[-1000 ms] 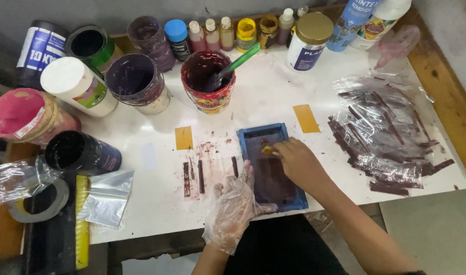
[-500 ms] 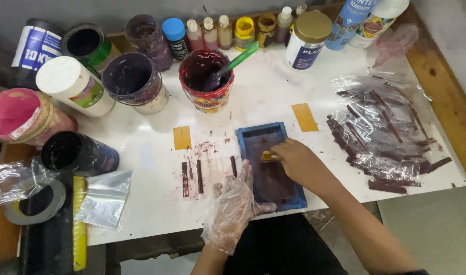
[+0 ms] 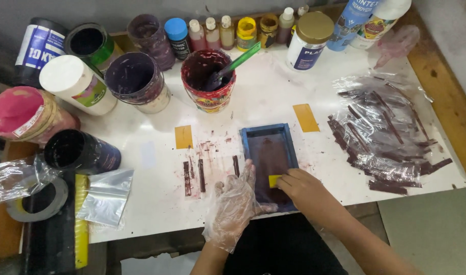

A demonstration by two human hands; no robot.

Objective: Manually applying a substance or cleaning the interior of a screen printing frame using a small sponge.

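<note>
White table (image 3: pixel 273 97): right hand's fingers (image 3: pixel 289 179) pinch yellow squeegee (image 3: pixel 274 181) inside blue frame (image 3: pixel 268 130).

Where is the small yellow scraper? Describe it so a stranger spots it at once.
On the white table, find the blue-framed tray at the front edge. The small yellow scraper sits at its near end, pinched by the bare right hand. Unlike the flat yellow tape patches nearby, it is held.

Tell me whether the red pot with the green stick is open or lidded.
Open. The red pot has no lid; its dark, paint-coated inside shows, and the green stick leans out over the rim.
</note>
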